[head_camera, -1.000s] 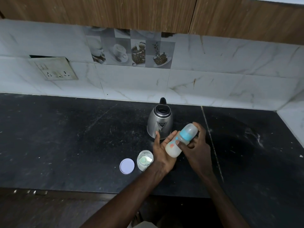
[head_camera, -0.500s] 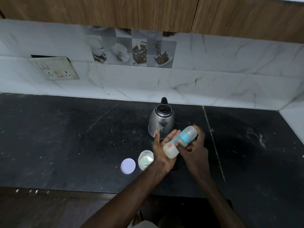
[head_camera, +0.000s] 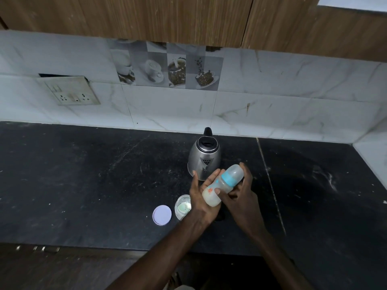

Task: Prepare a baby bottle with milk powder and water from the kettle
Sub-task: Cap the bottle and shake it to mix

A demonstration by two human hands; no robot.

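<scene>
Little has shifted since the earlier frame: capped baby bottle [head_camera: 224, 183] tilted just before the kettle [head_camera: 204, 162], left hand [head_camera: 201, 199] flat-fingered against it, right hand [head_camera: 240, 197] curled round it, apparently rolling to mix powder and water.

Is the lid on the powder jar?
No, the lid lies on the counter beside the open powder jar.

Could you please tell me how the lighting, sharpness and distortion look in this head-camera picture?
Head view: dim, even light, the black countertop nearly swallowing shadows; soft sheen on the steel kettle; the baby bottle reasonably sharp; wide-angle bowing curves the backsplash tiles toward the edges.
</scene>
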